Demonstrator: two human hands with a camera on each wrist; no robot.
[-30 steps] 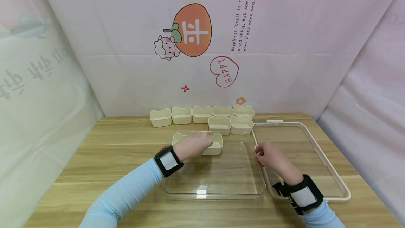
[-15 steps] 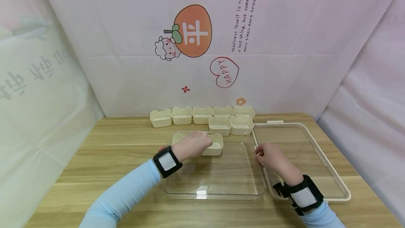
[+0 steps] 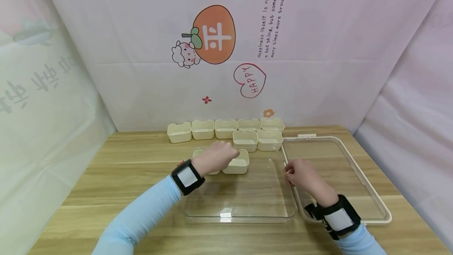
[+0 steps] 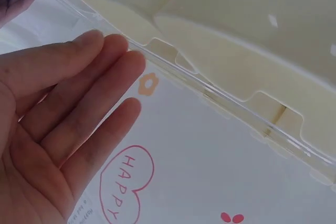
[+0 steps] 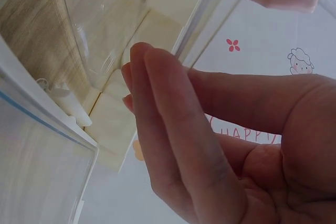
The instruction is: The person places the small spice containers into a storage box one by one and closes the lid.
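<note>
My left hand [image 3: 214, 158] hovers over two cream bins inside a clear plastic box [image 3: 226, 220]. The right-hand bin [image 3: 237, 166] shows its open top, while my hand covers much of the left-hand bin [image 3: 197, 153]. In the left wrist view the fingers of the left hand [image 4: 68, 114] are extended and hold nothing, beside the box's rim [image 4: 215, 90]. At the box's right side, my right hand [image 3: 306, 178] pinches the rim. The right wrist view has thumb and fingertips of that hand [image 5: 210, 129] closed on the clear wall [image 5: 197, 27].
A white-framed clear lid [image 3: 362, 176] lies flat on the wooden table [image 3: 106, 184], right of the box. Several more cream bins [image 3: 203, 130] stand in two rows behind the box. A printed white curtain [image 3: 159, 89] rises along the table's back edge.
My left hand has let go of the bin and risen slightly, uncovering more of both bins in the box. The right hand keeps its place at the rim.
</note>
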